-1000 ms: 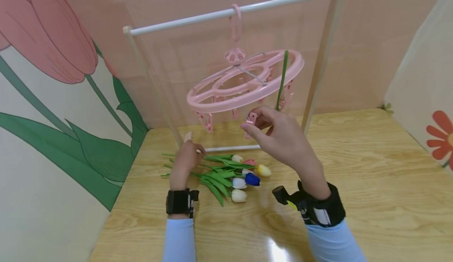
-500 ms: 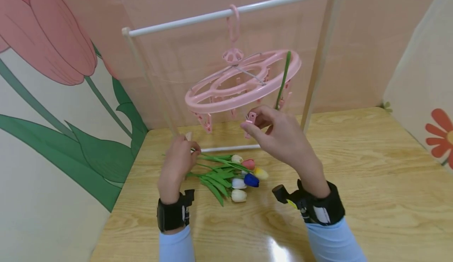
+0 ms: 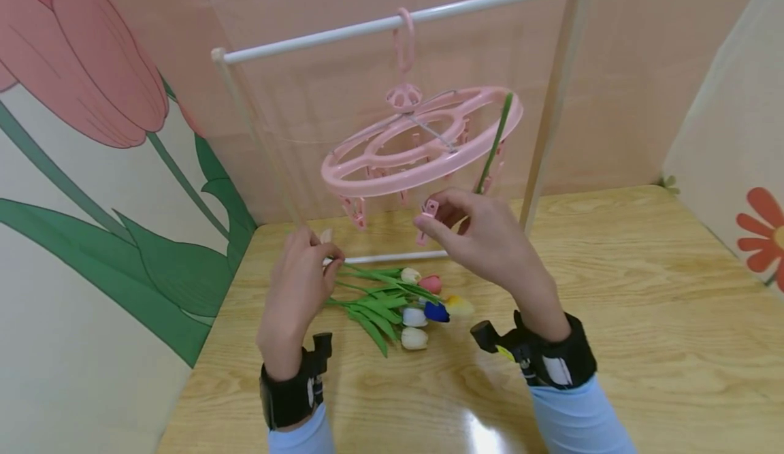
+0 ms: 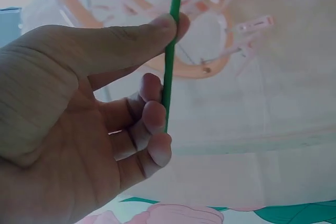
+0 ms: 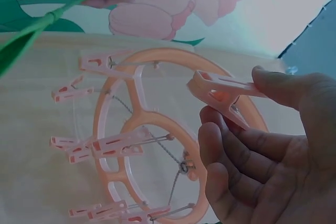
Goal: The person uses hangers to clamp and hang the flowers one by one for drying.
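Note:
A pink round clip hanger (image 3: 422, 142) hangs by its hook from a white rail (image 3: 398, 22). One green stem (image 3: 493, 142) hangs clipped at its right rim. My right hand (image 3: 431, 217) is raised under the hanger and pinches a pink clip (image 3: 427, 213) between thumb and fingers. The right wrist view shows this clip (image 5: 219, 94) squeezed by my right hand (image 5: 236, 100). My left hand (image 3: 326, 261) pinches the end of a green tulip stem (image 3: 361, 273) just above the bunch of tulips (image 3: 404, 301). In the left wrist view, thumb and fingertips of my left hand (image 4: 157, 77) grip the stem (image 4: 170, 72).
The tulips lie on a wooden table (image 3: 643, 290) between the uprights of the white rack (image 3: 551, 114), with a white base bar (image 3: 392, 257) behind them. Painted walls close in on the left, back and right. Several more clips (image 5: 94, 145) dangle from the hanger.
My left hand has lifted off the table and drawn back towards me with a stem pinched; the yellow tulip head has shifted and blurs. My right hand still holds the clip.

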Demonstrator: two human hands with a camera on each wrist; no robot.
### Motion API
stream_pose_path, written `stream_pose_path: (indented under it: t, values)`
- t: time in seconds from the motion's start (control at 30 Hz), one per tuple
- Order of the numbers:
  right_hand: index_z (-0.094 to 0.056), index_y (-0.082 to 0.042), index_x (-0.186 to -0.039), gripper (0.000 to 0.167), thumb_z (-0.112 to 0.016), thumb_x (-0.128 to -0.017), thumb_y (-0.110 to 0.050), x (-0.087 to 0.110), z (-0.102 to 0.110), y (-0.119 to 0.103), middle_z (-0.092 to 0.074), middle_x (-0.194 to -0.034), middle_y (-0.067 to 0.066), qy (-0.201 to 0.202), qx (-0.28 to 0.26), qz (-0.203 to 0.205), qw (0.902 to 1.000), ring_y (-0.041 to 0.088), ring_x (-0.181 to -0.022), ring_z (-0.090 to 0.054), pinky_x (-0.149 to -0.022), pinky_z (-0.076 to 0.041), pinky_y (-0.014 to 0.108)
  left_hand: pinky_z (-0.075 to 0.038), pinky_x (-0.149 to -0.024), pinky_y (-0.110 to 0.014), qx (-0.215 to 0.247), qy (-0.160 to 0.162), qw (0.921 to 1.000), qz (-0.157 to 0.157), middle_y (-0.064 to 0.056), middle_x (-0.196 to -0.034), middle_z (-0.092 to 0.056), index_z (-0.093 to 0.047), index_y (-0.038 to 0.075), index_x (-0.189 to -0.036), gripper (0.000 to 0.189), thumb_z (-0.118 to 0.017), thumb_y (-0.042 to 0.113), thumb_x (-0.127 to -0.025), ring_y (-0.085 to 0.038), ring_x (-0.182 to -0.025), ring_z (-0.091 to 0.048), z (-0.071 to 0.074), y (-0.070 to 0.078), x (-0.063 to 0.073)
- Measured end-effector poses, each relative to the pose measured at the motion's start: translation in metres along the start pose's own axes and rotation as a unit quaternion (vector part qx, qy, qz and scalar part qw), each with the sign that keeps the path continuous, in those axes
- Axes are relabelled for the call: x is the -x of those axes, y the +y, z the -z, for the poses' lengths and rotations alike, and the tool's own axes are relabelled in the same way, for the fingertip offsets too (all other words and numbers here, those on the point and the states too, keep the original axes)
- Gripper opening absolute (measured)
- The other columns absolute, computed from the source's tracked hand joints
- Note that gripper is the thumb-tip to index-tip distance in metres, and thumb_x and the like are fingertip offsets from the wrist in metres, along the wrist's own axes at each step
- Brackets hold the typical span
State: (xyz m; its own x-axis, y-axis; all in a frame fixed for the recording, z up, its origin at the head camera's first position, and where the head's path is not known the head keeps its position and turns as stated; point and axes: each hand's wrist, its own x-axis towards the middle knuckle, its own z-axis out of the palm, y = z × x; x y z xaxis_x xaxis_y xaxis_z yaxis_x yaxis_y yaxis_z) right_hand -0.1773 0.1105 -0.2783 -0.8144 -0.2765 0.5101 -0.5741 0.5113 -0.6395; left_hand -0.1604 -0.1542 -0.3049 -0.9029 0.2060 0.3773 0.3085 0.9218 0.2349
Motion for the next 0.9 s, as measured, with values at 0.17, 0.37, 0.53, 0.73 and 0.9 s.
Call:
stream_pose_path:
  t: [0.17, 0.37, 0.53, 0.73, 0.9]
  values:
    - [-0.072, -0.015, -0.096, 0.011, -0.073, -0.094, -0.026, 0.000, 0.000, 0.000, -0.070, -0.081, -0.006, -0.015, -0.015, 0.002, 0.9998, 0.009, -0.073, -0.063, -0.062, -0.052, 0.028, -0.039, -0.067, -0.034, 0.010, 0.060, 0.9974, -0.038, -0.007, -0.088, -0.048, -0.078, 0.009, -0.093, 0.004, -0.075, 0.011, -0.091, -0.026, -0.083, -0.043, 0.004, 0.004, 0.004]
    - [-0.073, -0.015, -0.099, 0.012, -0.073, -0.095, -0.026, 0.000, -0.001, 0.001, -0.070, -0.085, -0.006, -0.022, -0.019, 0.001, 0.9996, 0.009, -0.076, -0.063, -0.064, -0.053, 0.028, -0.043, -0.062, -0.034, 0.014, 0.133, 0.9884, -0.071, -0.009, -0.093, -0.051, -0.076, 0.010, -0.094, 0.004, -0.075, 0.013, -0.092, -0.027, -0.085, -0.046, 0.008, 0.014, 0.005]
    - [-0.074, -0.014, -0.097, 0.010, -0.074, -0.093, -0.023, -0.001, -0.003, 0.002, -0.071, -0.083, -0.005, -0.020, -0.027, 0.014, 0.9993, 0.009, -0.075, -0.063, -0.062, -0.053, 0.027, -0.041, -0.064, -0.033, 0.006, 0.180, 0.9779, -0.107, -0.011, -0.094, -0.049, -0.076, 0.008, -0.095, 0.006, -0.074, 0.013, -0.093, -0.028, -0.085, -0.045, 0.008, 0.023, 0.003]
    - [-0.075, -0.012, -0.096, 0.006, -0.074, -0.093, -0.018, -0.002, -0.005, 0.003, -0.072, -0.081, -0.004, -0.017, -0.026, 0.037, 0.9988, 0.009, -0.073, -0.064, -0.060, -0.051, 0.025, -0.043, -0.063, -0.035, 0.003, 0.223, 0.9636, -0.148, -0.014, -0.097, -0.049, -0.075, 0.007, -0.098, 0.009, -0.071, 0.014, -0.095, -0.031, -0.087, -0.046, 0.005, 0.033, 0.001]
    - [-0.077, -0.012, -0.098, 0.008, -0.073, -0.094, -0.017, -0.002, -0.006, 0.002, -0.073, -0.083, -0.003, -0.014, -0.022, 0.037, 0.9990, 0.009, -0.074, -0.064, -0.060, -0.051, 0.025, -0.042, -0.069, -0.036, 0.002, 0.234, 0.9581, -0.165, -0.014, -0.098, -0.049, -0.075, 0.005, -0.098, 0.010, -0.070, 0.014, -0.095, -0.032, -0.087, -0.046, 0.003, 0.040, -0.001]
